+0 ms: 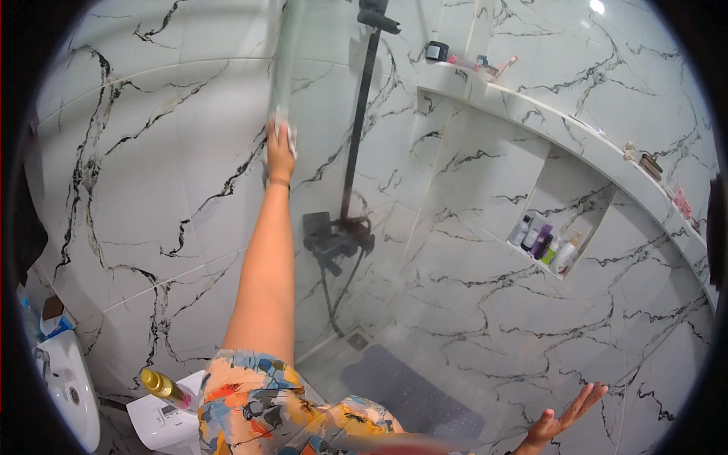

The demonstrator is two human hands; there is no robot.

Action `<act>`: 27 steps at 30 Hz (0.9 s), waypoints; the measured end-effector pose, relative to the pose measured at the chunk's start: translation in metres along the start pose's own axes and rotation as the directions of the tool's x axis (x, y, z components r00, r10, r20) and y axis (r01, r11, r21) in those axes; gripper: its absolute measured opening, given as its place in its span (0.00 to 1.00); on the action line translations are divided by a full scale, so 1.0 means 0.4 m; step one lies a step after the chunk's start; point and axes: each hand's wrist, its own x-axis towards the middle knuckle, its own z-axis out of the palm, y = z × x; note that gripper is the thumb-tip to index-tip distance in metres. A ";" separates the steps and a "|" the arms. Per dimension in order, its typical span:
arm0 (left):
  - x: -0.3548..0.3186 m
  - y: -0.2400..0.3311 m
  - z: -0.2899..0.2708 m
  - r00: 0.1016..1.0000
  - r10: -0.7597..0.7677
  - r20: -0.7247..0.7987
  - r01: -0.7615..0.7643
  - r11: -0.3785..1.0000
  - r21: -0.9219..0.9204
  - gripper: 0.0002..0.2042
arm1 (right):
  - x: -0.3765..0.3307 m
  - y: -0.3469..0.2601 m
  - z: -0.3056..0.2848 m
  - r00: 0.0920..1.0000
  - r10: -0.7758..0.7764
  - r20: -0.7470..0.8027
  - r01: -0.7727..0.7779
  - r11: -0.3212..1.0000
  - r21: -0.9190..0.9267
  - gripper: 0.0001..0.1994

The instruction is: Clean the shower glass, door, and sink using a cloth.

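1. Fingers of the left hand (280, 152) are closed over a small pale cloth (285, 127), which is pressed flat against the edge of the glass shower screen (287, 61), high up and at full arm's reach.
2. The cloth is judged soft, light and limp; it is best gripped bunched in the palm, since a loose corner would slip on wet glass.
3. The glass shower screen is judged stiff, smooth and slippery, and breakable at its edge; steady, even pressure is advised.
4. A black shower column (356, 129) with its mixer (334, 239) is mounted on the marble wall beyond the glass.
5. Bottles (546, 246) are stored in a wall niche further right.
6. The right hand (565, 421) is held empty, fingers spread wide, low at the right, clear of everything.
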 end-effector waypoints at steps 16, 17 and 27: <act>-0.667 0.374 -0.244 0.447 -0.813 0.374 0.885 0.339 -0.319 0.24 | 0.003 0.002 0.006 1.000 -0.005 -0.027 0.008 0.995 0.103 0.42; -0.685 0.164 -0.236 0.861 -0.445 0.247 0.480 0.552 -0.682 0.24 | 0.016 -0.021 0.030 0.999 -0.020 -0.027 0.025 0.980 0.196 0.41; -0.403 0.286 -0.184 0.983 -0.176 0.049 0.182 0.965 -0.190 0.22 | 0.009 -0.015 0.023 1.000 -0.013 0.009 0.012 0.993 0.120 0.41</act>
